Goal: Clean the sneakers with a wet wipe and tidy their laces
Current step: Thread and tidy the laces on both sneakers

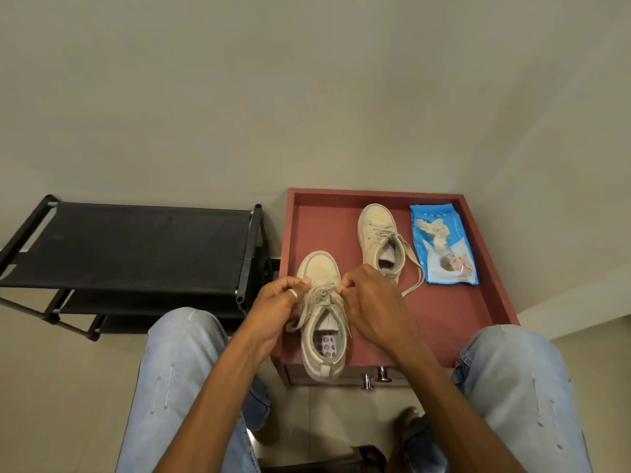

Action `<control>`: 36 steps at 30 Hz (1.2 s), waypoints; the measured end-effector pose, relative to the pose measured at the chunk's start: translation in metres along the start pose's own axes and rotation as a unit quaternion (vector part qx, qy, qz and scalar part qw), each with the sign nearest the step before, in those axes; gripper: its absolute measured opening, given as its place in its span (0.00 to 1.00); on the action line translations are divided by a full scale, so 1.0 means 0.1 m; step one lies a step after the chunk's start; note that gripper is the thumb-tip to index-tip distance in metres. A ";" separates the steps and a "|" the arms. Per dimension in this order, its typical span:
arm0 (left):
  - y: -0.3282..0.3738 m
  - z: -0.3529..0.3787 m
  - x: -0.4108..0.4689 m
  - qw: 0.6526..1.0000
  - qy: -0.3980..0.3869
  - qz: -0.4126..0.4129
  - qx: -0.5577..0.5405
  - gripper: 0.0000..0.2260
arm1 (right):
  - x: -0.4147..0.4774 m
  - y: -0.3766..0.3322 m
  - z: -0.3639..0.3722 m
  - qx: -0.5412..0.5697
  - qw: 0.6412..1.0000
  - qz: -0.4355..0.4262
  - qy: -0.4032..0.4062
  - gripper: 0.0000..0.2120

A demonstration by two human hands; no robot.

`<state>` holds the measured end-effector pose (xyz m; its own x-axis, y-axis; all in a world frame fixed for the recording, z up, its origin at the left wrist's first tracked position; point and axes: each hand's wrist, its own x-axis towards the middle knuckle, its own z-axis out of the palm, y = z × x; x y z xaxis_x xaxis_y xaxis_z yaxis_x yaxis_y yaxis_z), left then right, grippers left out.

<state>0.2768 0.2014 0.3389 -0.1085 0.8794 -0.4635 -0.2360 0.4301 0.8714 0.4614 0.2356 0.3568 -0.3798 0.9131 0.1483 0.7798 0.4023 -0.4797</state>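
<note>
While seated with knees in pale jeans spread wide, looks down on a black shoe rack [136,247] at nine o'clock, set against the wall. Pinches one strand of the laces [322,294] in the curled fingers of the left hand [276,302], ring on one finger, at nine o'clock of the near sneaker [324,322]. Has that beige sneaker upright at seven o'clock on the red tray [461,312], toe toward twelve, heel at the front edge. Pinches the other strand with the right hand [372,302], fingers curled tight, at three o'clock of the same shoe. Has the far sneaker [377,240] at twelve o'clock of that hand, lace ends loose, trailing toward five. Shows a blue wet-wipe pack [444,247] at two o'clock on the tray, just beside that shoe, with a crumpled wipe [433,233] on top.
</note>
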 end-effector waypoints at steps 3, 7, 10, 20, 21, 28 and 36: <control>-0.01 -0.04 -0.01 0.997 0.064 0.008 0.037 0.09 | -0.01 0.09 -0.04 -0.057 0.998 0.019 -0.015 0.06; -0.06 -0.09 -0.02 0.990 0.105 0.015 0.088 0.11 | -0.06 0.16 -0.10 -0.090 0.995 0.033 -0.042 0.05; -0.08 -0.11 0.01 0.982 0.136 0.014 0.129 0.12 | -0.11 0.18 -0.11 -0.125 0.991 0.029 -0.042 0.04; -0.12 -0.10 0.04 0.970 0.181 0.017 0.163 0.10 | -0.15 0.20 -0.14 -0.186 0.978 0.064 -0.064 0.04; -0.11 -0.12 0.02 0.971 0.171 0.014 0.164 0.10 | -0.16 0.22 -0.13 -0.173 0.980 0.068 -0.070 0.03; -0.06 -0.30 -0.06 0.948 0.069 0.042 0.309 0.07 | -0.15 0.26 -0.13 -0.031 0.991 0.063 -0.112 0.06; -0.09 -0.15 -0.11 0.897 0.137 0.143 0.395 0.12 | -0.10 0.28 -0.04 -0.034 0.996 0.030 -0.079 0.16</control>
<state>0.2659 0.1846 0.3334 -0.3150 0.9399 -0.1314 0.5848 0.3013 0.7532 0.4894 0.2383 0.3455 -0.4013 0.9157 -0.0201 0.8333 0.3559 -0.4229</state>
